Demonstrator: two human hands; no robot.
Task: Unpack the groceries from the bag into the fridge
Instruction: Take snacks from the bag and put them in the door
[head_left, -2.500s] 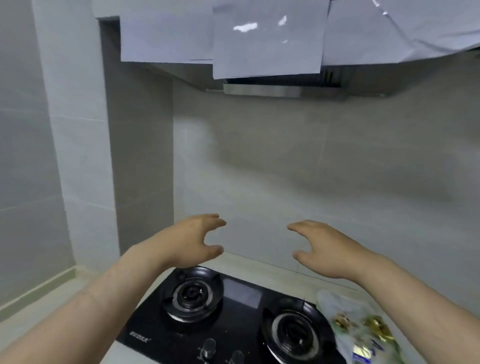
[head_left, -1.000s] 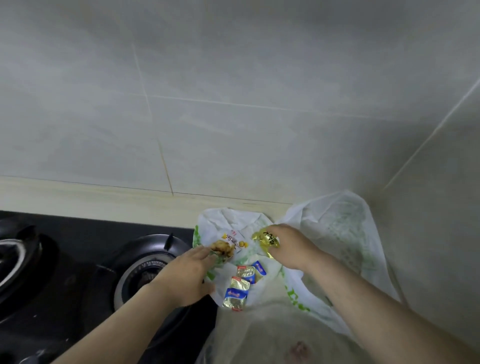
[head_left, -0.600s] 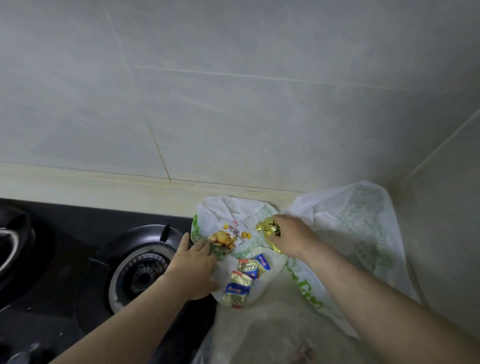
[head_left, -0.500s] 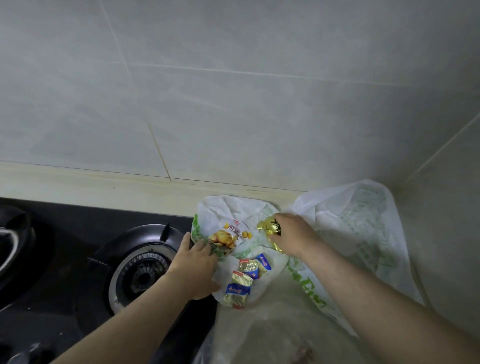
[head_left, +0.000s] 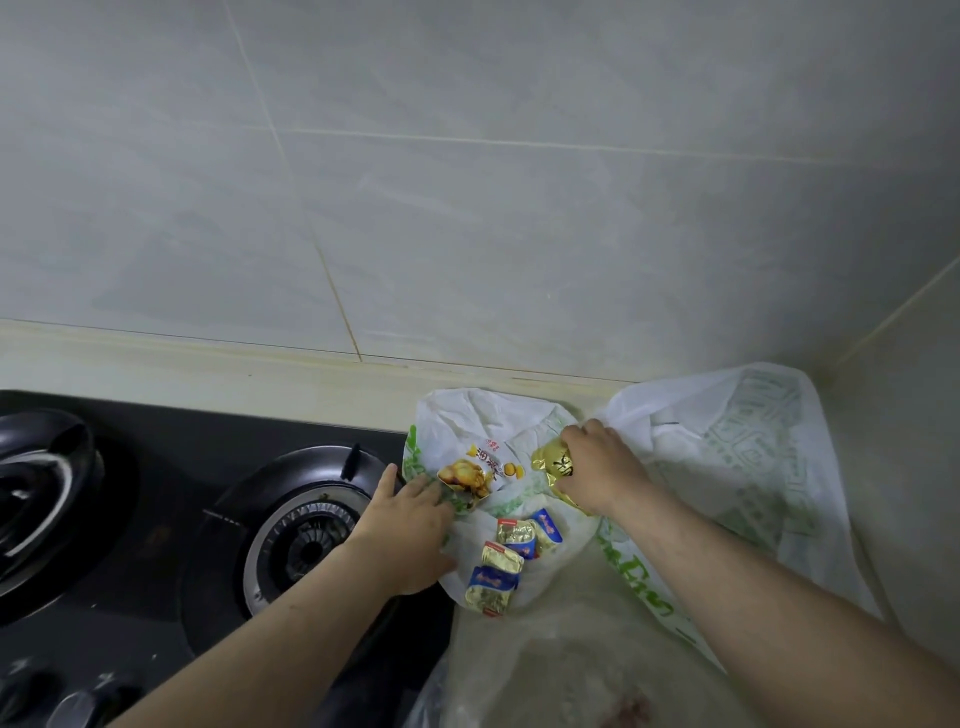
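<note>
Down from above the stove, the left hand is pressing the bag flat, the right hand gripping a gold packet that needs lifting out.

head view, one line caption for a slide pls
Beside a gas stove, the right hand grips a gold packet on a white grocery bag while the left hand rests on it.

The one head-worn camera looks forward and steeply down, close over the counter's back edge against the tiled wall.
</note>
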